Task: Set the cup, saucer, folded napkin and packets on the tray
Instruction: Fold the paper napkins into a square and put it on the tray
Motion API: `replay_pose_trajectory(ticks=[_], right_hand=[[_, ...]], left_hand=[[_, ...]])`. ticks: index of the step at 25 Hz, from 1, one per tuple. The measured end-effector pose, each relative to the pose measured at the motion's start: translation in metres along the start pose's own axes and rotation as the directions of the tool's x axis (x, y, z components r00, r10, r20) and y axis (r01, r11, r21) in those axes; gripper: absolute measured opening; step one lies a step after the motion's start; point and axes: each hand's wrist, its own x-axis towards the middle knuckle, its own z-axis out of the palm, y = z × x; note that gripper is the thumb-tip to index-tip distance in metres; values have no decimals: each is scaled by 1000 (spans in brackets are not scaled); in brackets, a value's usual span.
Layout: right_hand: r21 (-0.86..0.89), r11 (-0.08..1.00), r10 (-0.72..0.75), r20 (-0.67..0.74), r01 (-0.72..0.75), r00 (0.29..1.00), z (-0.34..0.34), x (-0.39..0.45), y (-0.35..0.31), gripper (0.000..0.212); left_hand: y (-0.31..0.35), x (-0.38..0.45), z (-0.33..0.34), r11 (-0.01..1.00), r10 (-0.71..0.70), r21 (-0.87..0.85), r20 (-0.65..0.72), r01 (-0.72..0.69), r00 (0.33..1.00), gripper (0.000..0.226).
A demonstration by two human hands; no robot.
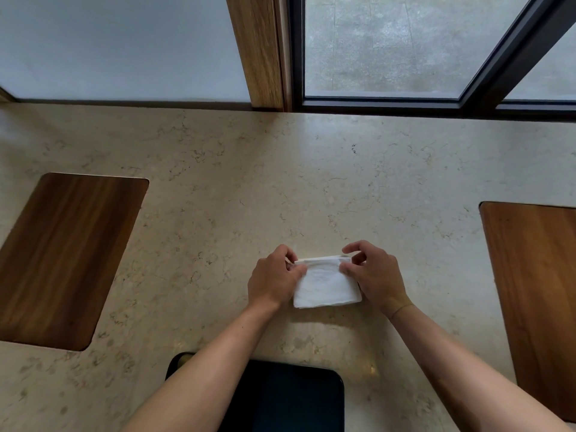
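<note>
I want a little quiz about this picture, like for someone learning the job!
1. True or false: both hands pinch the white folded cloth napkin.
2. What does the napkin lie on? A) the beige marble counter B) a wooden inlay panel C) the dark tray
3. Fill in: the left hand holds the napkin's ____ edge.

Key: 1 true, the right hand too; 2 A; 3 left.

Marble counter beneath dark-framed windows.
</note>
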Motion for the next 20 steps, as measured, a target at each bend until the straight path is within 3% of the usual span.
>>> replay_pose_trajectory(ticks=[8, 12, 20], right_hand=[[24, 999, -25, -15, 26, 1000, 3, 5, -3, 25], [2, 1000, -25, 5, 25, 1000, 7, 6, -3, 24], [-204, 969, -129, 44, 136, 991, 6, 9, -1, 27]], left_hand=[[-3, -1, -3, 998, -45, -34, -38, 44, 998, 17], [-3, -2, -4, 998, -42, 45, -65, 45, 997, 18], [-9, -8, -4, 933, 196, 329, -131, -144, 972, 24]])
